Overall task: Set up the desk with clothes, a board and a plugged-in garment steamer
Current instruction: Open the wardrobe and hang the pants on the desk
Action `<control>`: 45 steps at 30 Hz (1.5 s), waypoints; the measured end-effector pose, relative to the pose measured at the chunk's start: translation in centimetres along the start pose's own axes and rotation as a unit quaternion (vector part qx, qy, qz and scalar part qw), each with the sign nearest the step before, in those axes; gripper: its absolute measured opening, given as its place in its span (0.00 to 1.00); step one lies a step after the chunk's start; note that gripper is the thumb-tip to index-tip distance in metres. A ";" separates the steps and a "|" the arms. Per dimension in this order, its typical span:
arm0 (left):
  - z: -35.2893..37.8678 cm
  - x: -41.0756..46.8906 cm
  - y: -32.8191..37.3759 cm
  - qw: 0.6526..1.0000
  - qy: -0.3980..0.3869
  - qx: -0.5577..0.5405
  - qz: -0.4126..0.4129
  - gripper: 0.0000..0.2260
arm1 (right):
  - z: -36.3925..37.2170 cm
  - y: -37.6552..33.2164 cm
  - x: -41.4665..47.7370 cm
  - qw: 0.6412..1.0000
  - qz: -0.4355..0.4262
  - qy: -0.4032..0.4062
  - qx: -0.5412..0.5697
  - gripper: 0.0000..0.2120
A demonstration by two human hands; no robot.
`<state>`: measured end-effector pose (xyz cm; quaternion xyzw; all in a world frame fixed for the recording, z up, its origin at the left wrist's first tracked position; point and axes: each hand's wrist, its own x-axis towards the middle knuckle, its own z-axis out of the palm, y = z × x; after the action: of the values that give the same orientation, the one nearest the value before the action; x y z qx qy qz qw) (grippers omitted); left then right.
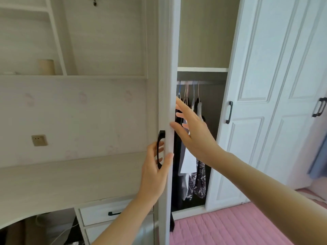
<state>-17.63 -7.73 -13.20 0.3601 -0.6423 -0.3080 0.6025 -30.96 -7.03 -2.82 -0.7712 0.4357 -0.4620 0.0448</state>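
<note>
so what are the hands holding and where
The left hand grips the wardrobe door by its black handle, fingers hooked behind it. The right hand holds nothing; its straight fingers touch the door's edge.

Soft daylight falls evenly, brightest on the white doors (261, 103) at right. The clothes (192, 167) hang in deep shadow inside the wardrobe (213, 110). Wide-angle distortion bends the edges; detail is slightly soft.

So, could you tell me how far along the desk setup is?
Barely begun. Done: the wardrobe door is partly open, showing hanging clothes. In hand: the left hand grips the door handle, the right hand touches the door's edge. Left: the desk shows no clothes or board, no steamer shows, and the wall socket has nothing plugged in.
</note>
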 end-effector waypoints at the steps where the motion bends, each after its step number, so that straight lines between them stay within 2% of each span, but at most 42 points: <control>1: -0.4 -0.2 0.2 1.000 0.003 -0.002 -0.003 0.17 | 0.5 -0.2 0.2 1.000 -0.002 -0.007 0.002 0.29; 14: -2.1 -0.7 0.5 0.998 0.017 0.048 -0.032 0.17 | 2.6 -0.4 0.8 0.999 -0.022 -0.008 0.033 0.29; 21: -1.3 -1.7 1.2 0.992 0.068 0.103 -0.024 0.19 | 0.0 1.0 -1.5 0.994 -0.034 -0.059 -0.086 0.26; 25: -0.9 -2.8 0.8 0.970 0.114 0.211 0.042 0.19 | -2.1 2.0 -2.9 0.988 -0.002 -0.090 -0.124 0.25; 29: 0.6 -4.4 1.1 0.917 0.162 0.325 0.165 0.19 | -3.5 4.0 -4.2 0.984 0.025 -0.102 -0.145 0.24; 32: 2.3 -5.1 1.1 0.884 0.129 0.367 0.260 0.19 | -4.2 5.8 -5.1 0.980 0.041 -0.109 -0.163 0.24; 34: 3.7 -5.3 1.0 0.871 0.082 0.391 0.285 0.18 | -4.7 7.0 -5.5 0.977 0.045 -0.114 -0.177 0.23; 37: 5.9 -4.5 0.5 0.862 0.029 0.431 0.265 0.19 | -5.1 9.1 -5.6 0.973 0.060 -0.115 -0.190 0.23; 40: 7.7 -2.6 -0.7 0.866 0.018 0.449 0.219 0.21 | -5.3 11.1 -5.2 0.972 0.075 -0.110 -0.192 0.23; 45: 10.2 2.7 -3.3 0.845 0.011 0.499 0.191 0.22 | -4.9 14.3 -3.4 0.965 0.082 -0.118 -0.220 0.22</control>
<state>-27.53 -12.18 -15.35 0.4861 -0.7584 0.1793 0.3954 -44.30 -11.72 -9.08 -0.7726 0.5801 -0.2551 -0.0377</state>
